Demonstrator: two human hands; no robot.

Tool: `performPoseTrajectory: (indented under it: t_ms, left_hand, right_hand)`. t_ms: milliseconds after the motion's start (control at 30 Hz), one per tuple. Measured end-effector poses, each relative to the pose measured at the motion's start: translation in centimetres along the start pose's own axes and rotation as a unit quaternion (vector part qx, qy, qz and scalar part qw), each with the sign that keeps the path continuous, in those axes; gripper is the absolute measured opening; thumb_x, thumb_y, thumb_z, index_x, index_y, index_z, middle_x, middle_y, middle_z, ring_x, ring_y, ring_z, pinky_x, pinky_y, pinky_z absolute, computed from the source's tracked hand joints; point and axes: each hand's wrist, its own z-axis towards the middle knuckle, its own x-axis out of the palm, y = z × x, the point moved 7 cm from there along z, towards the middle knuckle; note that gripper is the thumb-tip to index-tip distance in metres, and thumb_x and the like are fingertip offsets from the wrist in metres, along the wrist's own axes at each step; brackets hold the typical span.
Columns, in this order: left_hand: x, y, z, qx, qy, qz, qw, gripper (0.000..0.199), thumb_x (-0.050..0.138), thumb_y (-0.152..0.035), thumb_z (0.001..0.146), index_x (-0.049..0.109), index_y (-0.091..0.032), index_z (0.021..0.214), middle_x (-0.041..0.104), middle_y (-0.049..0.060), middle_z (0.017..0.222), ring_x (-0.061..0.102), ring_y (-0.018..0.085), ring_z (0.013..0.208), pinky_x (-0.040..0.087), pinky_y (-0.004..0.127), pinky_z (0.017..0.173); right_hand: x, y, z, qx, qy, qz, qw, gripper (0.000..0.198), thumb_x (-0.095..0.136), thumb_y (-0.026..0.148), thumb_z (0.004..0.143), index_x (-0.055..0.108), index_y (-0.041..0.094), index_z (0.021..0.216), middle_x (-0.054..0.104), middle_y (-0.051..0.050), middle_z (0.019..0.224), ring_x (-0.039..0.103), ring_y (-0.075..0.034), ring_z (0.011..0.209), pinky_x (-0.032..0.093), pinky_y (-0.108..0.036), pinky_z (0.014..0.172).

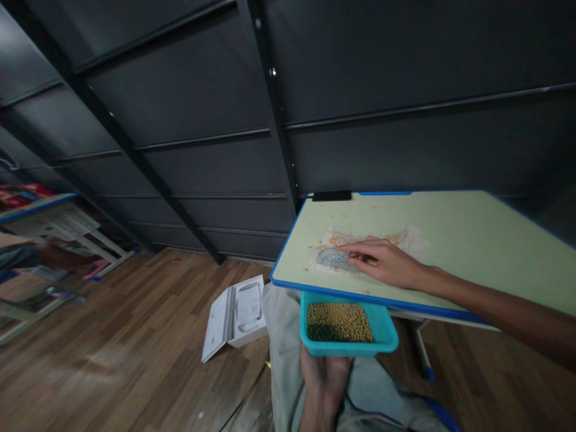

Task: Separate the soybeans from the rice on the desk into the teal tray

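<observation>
My left hand (324, 375) supports a turquoise plastic tray (384, 336) from below, just under the table's front edge. Inside the tray lie pale yellow soybeans (348, 322), with a patch of small dark green beans (321, 332) in the near left corner. On the table, my right hand (382, 258) has its thumb and fingers on a clear, half-round protractor (332, 258), which lies flat. Scattered orange-yellow grains (336, 239) and a pale, powdery spread (416, 240) surround it. My right fingers hide part of the protractor.
The pale green table (463, 240) has a blue rim and a black flat object (332, 196) at its back left. An opened white box (247, 309) sits on the wooden floor (148, 336). A dark panelled wall (216, 156) stands behind. Another person's leg (63, 257) shows beneath a table far left.
</observation>
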Motion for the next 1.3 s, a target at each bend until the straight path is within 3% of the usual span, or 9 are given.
performPoseTrajectory:
  t_ms: [467,967,1300]
  left_hand:
    - [1.3,-0.1,-0.4,-0.01,-0.032,-0.009,0.999,0.039,0.046,-0.03,0.101,0.069,-0.027,0.132,0.073,0.01,0.131,0.062,0.033,0.13,0.041,0.062,0.115]
    - [0.7,0.1,-0.1,-0.003,-0.027,-0.01,1.0,0.037,0.049,-0.028,0.1,0.07,-0.029,0.131,0.072,0.009,0.134,0.058,0.036,0.134,0.039,0.065,0.115]
    - [2.4,0.0,-0.4,-0.017,-0.025,-0.018,0.999,0.04,0.046,-0.029,0.1,0.07,-0.027,0.131,0.072,0.01,0.134,0.058,0.034,0.134,0.039,0.063,0.116]
  right_hand:
    - [0.2,1.0,-0.1,-0.056,0.017,0.02,0.998,0.035,0.057,0.028,0.102,0.067,0.03,0.136,0.078,-0.005,0.118,0.073,-0.021,0.097,0.05,-0.048,0.103]
    - [0.5,1.1,-0.5,-0.071,0.042,0.023,0.996,0.036,0.057,0.029,0.103,0.065,0.03,0.137,0.078,-0.005,0.119,0.072,-0.021,0.104,0.051,-0.043,0.098]
    - [0.5,1.7,-0.5,-0.095,0.05,0.048,0.993,0.037,0.056,0.029,0.104,0.064,0.027,0.14,0.079,-0.005,0.109,0.072,-0.018,0.094,0.053,-0.038,0.092]
